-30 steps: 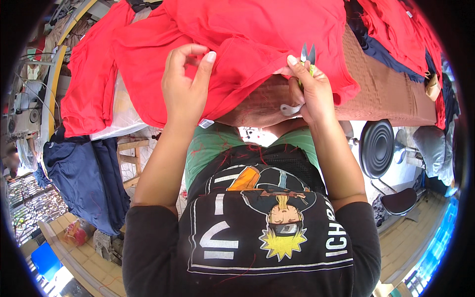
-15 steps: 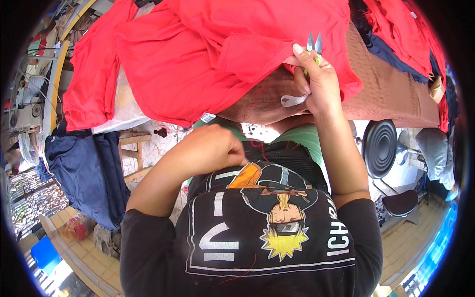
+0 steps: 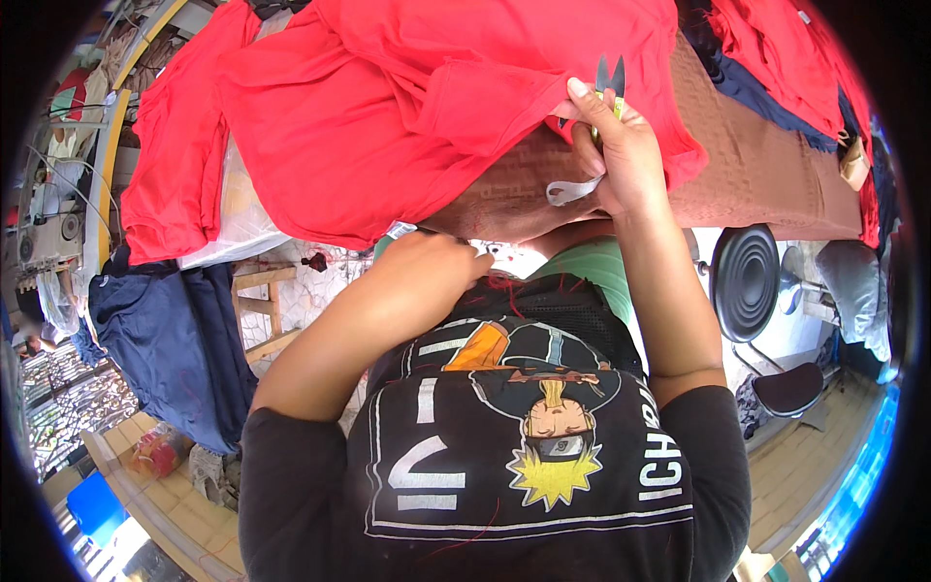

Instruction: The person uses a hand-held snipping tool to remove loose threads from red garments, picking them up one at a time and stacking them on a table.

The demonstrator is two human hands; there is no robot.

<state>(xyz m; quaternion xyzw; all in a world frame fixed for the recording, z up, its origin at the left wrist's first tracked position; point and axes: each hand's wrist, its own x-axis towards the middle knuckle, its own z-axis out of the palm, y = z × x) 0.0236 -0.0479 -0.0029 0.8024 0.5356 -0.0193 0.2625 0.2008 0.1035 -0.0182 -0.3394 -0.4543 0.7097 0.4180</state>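
Note:
In my right hand is a pair of thread snips with a yellow-green handle, blades pointing away from me. The thumb and fingers of that hand also pinch the edge of a red garment spread across the work surface. A whitish loop sticks out beside the palm. My left hand is over my lap, fingers curled and pressed together; whatever they hold, if anything, is hidden. Close to its fingertips, red threads lie on the dark cloth at my waist. A small white label shows at the garment's near edge.
Brown cloth covers the surface on the right, where more red garments are piled. Dark blue fabric hangs at the left near a wooden stool. A round black seat stands at the right.
My left hand has moved up and away from my shirt, toward the garment's near edge. My right hand has shifted slightly, still holding the snips and the red cloth.

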